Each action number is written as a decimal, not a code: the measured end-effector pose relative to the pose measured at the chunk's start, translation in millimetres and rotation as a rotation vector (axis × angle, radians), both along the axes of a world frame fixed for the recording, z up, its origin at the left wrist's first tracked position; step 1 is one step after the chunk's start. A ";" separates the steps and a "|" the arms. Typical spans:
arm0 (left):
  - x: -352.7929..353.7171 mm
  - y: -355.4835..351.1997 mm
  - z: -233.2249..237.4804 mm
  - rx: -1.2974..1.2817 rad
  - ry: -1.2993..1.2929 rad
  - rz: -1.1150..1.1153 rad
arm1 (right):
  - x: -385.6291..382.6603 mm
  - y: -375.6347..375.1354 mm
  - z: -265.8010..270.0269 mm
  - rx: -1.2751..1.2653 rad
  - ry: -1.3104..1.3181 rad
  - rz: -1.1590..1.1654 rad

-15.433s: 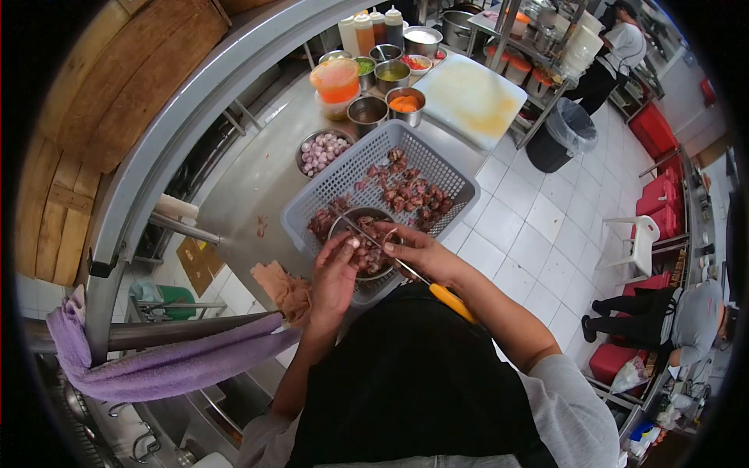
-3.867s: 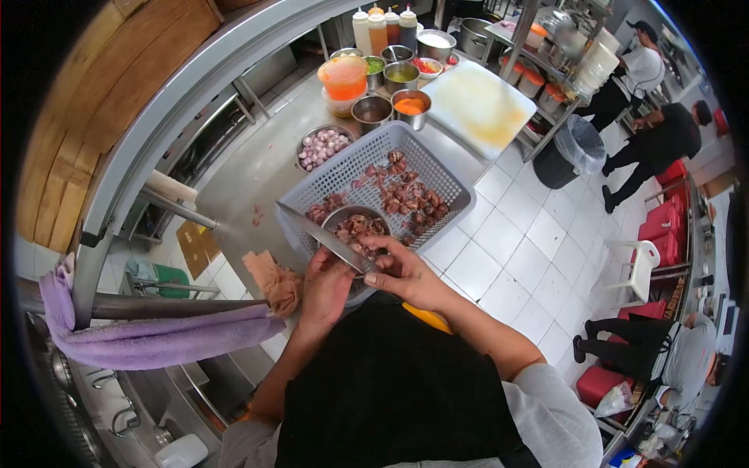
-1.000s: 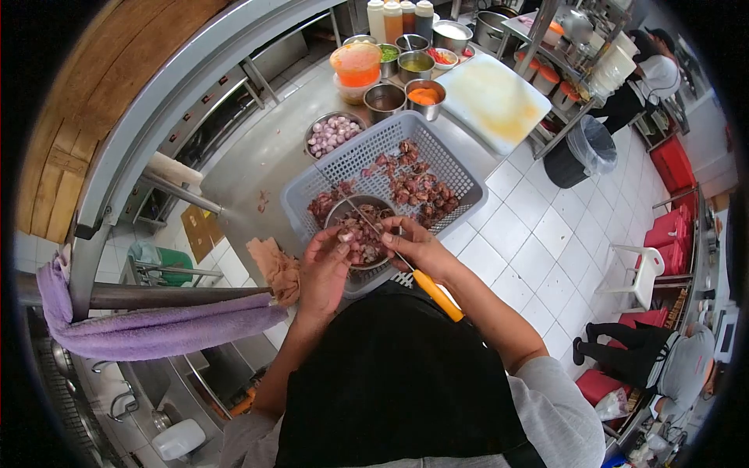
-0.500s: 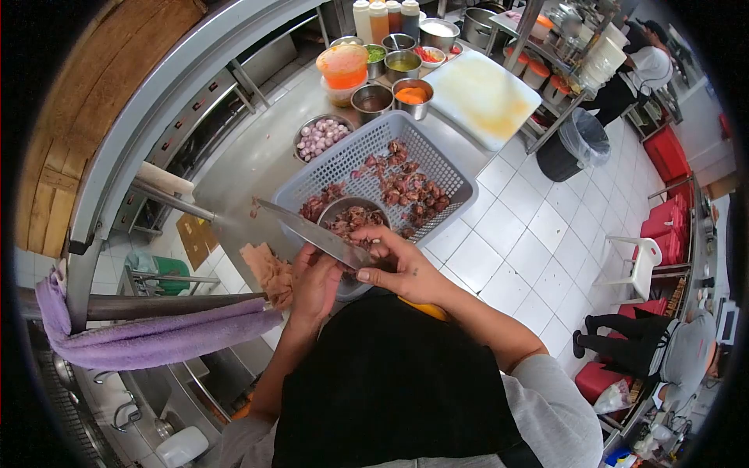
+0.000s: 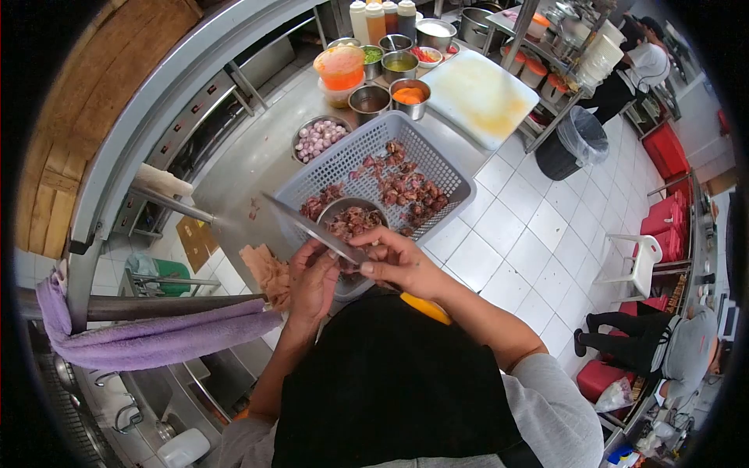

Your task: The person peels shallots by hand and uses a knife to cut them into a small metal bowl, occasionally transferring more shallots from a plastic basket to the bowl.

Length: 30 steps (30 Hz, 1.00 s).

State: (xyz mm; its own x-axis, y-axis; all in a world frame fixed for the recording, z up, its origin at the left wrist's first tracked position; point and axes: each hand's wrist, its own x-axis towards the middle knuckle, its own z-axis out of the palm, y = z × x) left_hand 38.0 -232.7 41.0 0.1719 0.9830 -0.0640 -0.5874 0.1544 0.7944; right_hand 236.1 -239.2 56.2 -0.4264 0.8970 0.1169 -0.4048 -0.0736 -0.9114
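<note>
Now, right hand (image 5: 409, 270) curled round knife (image 5: 310, 227)

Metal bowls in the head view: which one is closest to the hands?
The metal bowl of reddish-brown pieces, the only one inside the grey basket; the others, bulb bowl included, stand outside it, farther away.

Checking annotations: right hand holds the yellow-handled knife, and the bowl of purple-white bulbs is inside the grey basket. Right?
Wrong on location: the head view shows the bulb bowl outside the grey basket, on the steel table. Right hand does hold the knife.
</note>
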 end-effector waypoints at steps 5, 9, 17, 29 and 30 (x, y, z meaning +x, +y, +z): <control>3.8 1.0 5.1 0.007 0.002 -0.099 | 17.0 2.6 15.0 -0.337 0.112 0.164; 6.4 0.6 4.1 -0.007 0.023 -0.037 | 13.0 -3.1 15.7 -0.199 -0.004 0.116; 2.8 2.9 9.8 -0.009 0.031 -0.067 | 13.7 -2.4 16.3 -0.103 -0.063 0.092; 13.1 10.9 13.4 -0.005 0.014 -0.130 | 29.2 2.9 17.0 -0.346 0.090 0.138; 14.4 11.8 15.1 -0.005 0.012 -0.131 | 31.1 4.9 12.1 -0.353 0.125 0.119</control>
